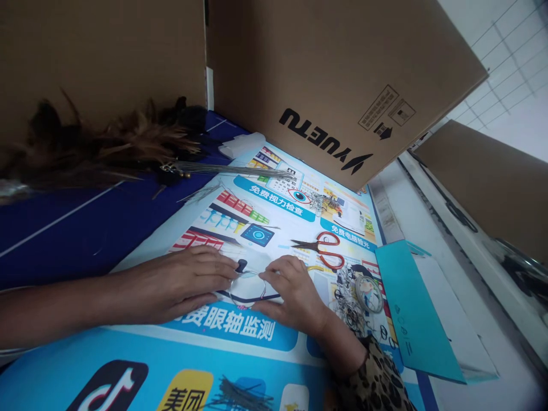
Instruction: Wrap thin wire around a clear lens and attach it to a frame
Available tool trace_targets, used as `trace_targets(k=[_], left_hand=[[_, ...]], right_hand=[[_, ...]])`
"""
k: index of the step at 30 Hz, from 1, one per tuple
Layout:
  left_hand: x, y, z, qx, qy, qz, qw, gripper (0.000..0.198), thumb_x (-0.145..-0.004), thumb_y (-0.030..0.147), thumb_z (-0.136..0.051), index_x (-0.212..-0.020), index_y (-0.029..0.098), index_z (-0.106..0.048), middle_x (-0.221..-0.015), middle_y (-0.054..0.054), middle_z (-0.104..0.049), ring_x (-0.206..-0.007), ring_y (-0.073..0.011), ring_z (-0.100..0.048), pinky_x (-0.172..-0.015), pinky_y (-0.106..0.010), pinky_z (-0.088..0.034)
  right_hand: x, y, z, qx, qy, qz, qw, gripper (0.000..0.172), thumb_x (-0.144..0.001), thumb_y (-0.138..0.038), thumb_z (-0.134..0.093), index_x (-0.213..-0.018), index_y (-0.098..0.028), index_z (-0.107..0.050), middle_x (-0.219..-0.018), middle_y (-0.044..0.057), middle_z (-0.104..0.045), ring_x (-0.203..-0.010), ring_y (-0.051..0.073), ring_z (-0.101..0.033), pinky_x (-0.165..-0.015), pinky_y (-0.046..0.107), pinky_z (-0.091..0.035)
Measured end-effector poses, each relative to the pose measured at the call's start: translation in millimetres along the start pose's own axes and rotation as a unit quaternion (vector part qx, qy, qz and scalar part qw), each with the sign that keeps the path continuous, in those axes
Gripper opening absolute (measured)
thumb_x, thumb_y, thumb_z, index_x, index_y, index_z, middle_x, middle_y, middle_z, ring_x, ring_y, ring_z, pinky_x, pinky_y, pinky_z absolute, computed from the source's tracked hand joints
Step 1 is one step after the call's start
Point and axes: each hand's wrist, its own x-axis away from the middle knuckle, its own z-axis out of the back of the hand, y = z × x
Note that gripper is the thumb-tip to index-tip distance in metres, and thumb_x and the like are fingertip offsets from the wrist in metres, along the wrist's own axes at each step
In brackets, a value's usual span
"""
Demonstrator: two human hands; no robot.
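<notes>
A thin wire ring (pixel 231 292) lies low over the printed sheet between my two hands. My left hand (pixel 192 282) reaches in from the left, fingers close together and their tips closed on the ring's left side. At the opposite side, my right hand (pixel 293 291) pinches the ring between thumb and forefinger. A small dark cylinder (pixel 241 265) is by my left fingertips. Beyond my right hand lie red-handled scissors (pixel 327 249), blades pointing left. To its right are a pile of small metal wire pieces (pixel 349 299) and a coil of wire (pixel 369 294).
Brown feathers (pixel 137 137) and a bundle of long thin wires (pixel 231 169) lie at the back left. Large cardboard boxes (pixel 265 63) wall off the back. An open teal box (pixel 422 319) stands right. Dark short strands (pixel 240 395) lie at the front edge.
</notes>
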Motion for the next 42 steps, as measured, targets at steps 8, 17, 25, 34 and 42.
trace_targets(k=[8, 17, 25, 34, 42], left_hand=[[-0.3, -0.1, -0.2, 0.002, 0.013, -0.002, 1.0, 0.032, -0.102, 0.024, -0.065, -0.133, 0.026, -0.07, -0.133, -0.005, -0.077, -0.126, -0.0229, -0.069, -0.114, -0.034, -0.051], [2.5, -1.4, -1.3, -0.005, 0.008, 0.001, 1.0, 0.034, -0.102, 0.025, -0.065, -0.136, 0.028, -0.069, -0.137, -0.005, -0.076, -0.127, -0.023, -0.069, -0.114, -0.034, -0.051], [2.0, -1.2, -2.1, -0.016, 0.021, -0.017, 1.0, 0.039, -0.101, 0.022, -0.064, -0.14, 0.026, -0.066, -0.139, -0.006, -0.075, -0.13, -0.0242, -0.068, -0.115, -0.037, -0.051], [-9.4, 12.9, 9.9, -0.031, 0.028, -0.068, 0.997, 0.031, -0.098, 0.012, -0.056, -0.123, 0.022, -0.072, -0.129, -0.008, -0.079, -0.125, -0.0212, -0.07, -0.116, -0.032, -0.047], [-7.7, 11.7, 6.1, -0.05, 0.02, -0.073, 0.996, 0.033, -0.097, 0.012, -0.057, -0.124, 0.022, -0.072, -0.128, -0.009, -0.079, -0.126, -0.0231, -0.07, -0.119, -0.035, -0.043]], right_hand=[[-1.3, -2.9, -1.9, 0.01, 0.023, 0.012, 1.0, 0.052, -0.093, -0.065, -0.073, -0.118, -0.019, -0.07, -0.111, 0.011, -0.073, -0.106, 0.027, -0.063, -0.092, 0.043, -0.051], [-2.5, -2.9, -0.1, 0.008, 0.045, 0.019, 0.999, 0.057, -0.092, -0.068, -0.072, -0.12, -0.018, -0.07, -0.11, 0.011, -0.074, -0.106, 0.028, -0.063, -0.092, 0.044, -0.051], [-0.8, -0.3, 4.6, 0.002, 0.026, -0.005, 1.0, 0.058, -0.09, -0.071, -0.072, -0.118, -0.02, -0.072, -0.111, 0.012, -0.073, -0.107, 0.029, -0.063, -0.096, 0.047, -0.05], [-1.6, -1.8, 5.4, 0.006, -0.006, -0.011, 1.0, 0.053, -0.093, -0.066, -0.072, -0.119, -0.02, -0.071, -0.114, 0.012, -0.071, -0.11, 0.029, -0.06, -0.096, 0.047, -0.048], [-1.9, -2.9, 6.3, 0.006, -0.006, -0.013, 1.0, 0.048, -0.094, -0.063, -0.072, -0.118, -0.02, -0.071, -0.114, 0.012, -0.07, -0.11, 0.029, -0.059, -0.097, 0.046, -0.048]])
